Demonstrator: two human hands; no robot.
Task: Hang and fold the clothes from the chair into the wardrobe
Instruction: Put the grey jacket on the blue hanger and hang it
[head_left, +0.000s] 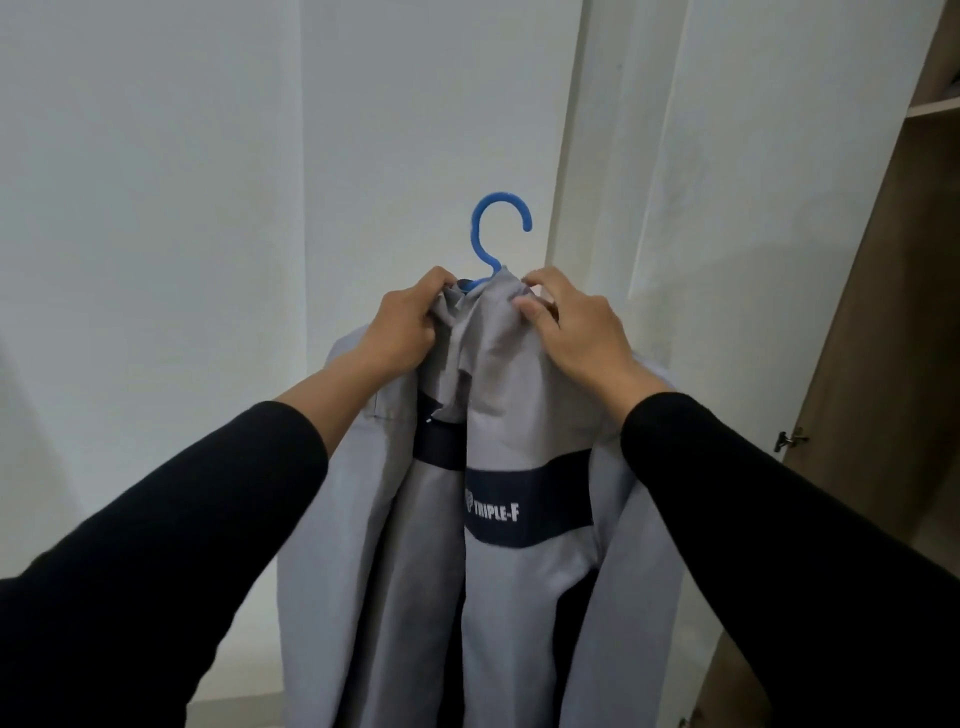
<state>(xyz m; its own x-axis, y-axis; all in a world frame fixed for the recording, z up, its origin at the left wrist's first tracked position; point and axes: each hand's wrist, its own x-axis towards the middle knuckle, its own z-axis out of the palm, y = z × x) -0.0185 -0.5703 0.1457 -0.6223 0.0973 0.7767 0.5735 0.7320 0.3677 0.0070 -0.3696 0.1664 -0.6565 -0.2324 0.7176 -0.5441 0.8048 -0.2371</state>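
Observation:
A light grey jacket (498, 597) with a dark navy band reading TRIPLE-F hangs in front of me on a blue plastic hanger (493, 228). Only the hanger's hook shows above the collar; its arms are hidden inside the cloth. My left hand (405, 322) grips the left side of the collar. My right hand (576, 327) pinches the collar's right side between thumb and fingers. Both arms are raised in black sleeves, holding the jacket up in the air.
White walls fill the background. An open white wardrobe door (779, 208) stands at the right, with the wooden wardrobe interior (909, 312) and a shelf (932, 109) beyond it. A metal hinge (789, 440) shows on the frame.

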